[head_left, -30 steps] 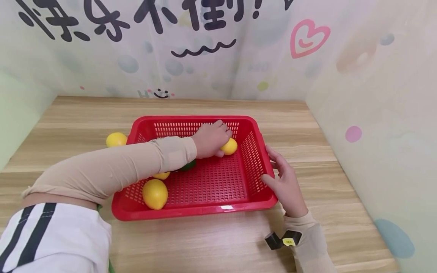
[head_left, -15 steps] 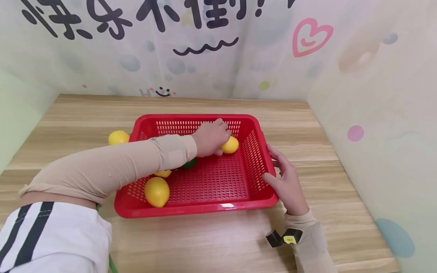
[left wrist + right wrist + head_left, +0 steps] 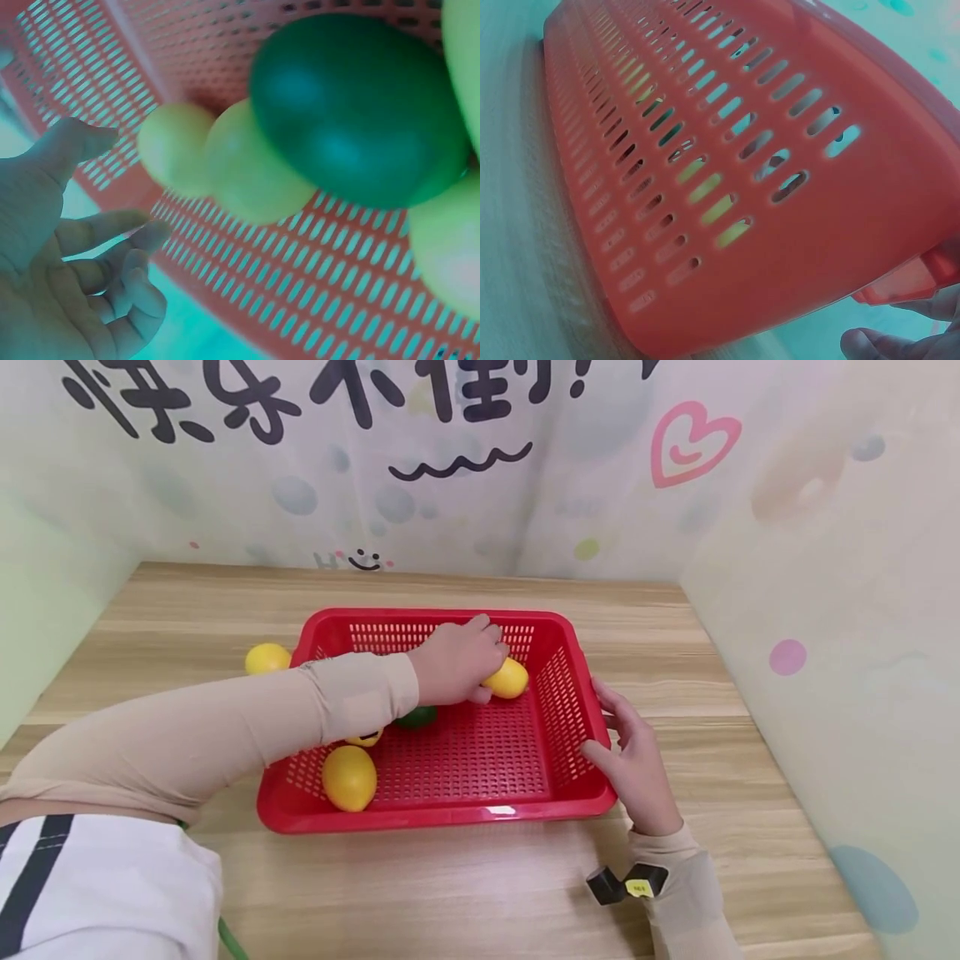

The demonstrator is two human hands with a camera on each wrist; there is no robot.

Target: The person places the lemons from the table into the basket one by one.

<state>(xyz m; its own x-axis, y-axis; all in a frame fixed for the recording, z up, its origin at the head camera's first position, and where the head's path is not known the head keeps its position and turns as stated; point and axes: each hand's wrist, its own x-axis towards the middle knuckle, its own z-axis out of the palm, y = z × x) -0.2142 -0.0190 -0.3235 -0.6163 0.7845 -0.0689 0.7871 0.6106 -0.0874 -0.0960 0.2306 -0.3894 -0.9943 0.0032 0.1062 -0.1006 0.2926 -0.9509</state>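
Observation:
A red slotted basket (image 3: 450,817) holds yellow lemons and a dark green oval fruit (image 3: 360,112). My left hand (image 3: 457,662) reaches into its far side, beside a lemon (image 3: 507,678). In the left wrist view, the left hand's thumb and fingers are apart, with nothing between them; two lemons (image 3: 176,150) lie just past the fingertips. My right hand (image 3: 633,768) holds the basket's right end, thumb at the rim and fingers outside by the handle (image 3: 907,281). Another lemon (image 3: 349,778) sits in the near left corner. My left forearm hides part of the basket.
The basket stands on a wood-grain table (image 3: 450,893). Outside its left end lies one more lemon (image 3: 267,658). A printed wall (image 3: 480,518) rises behind the table, and another wall (image 3: 840,677) bounds it on the right.
My left hand has drawn slightly left relative to the basket, showing more of the green fruit. The lemon beside it stays put, as does my right hand. The head view has shifted a little.

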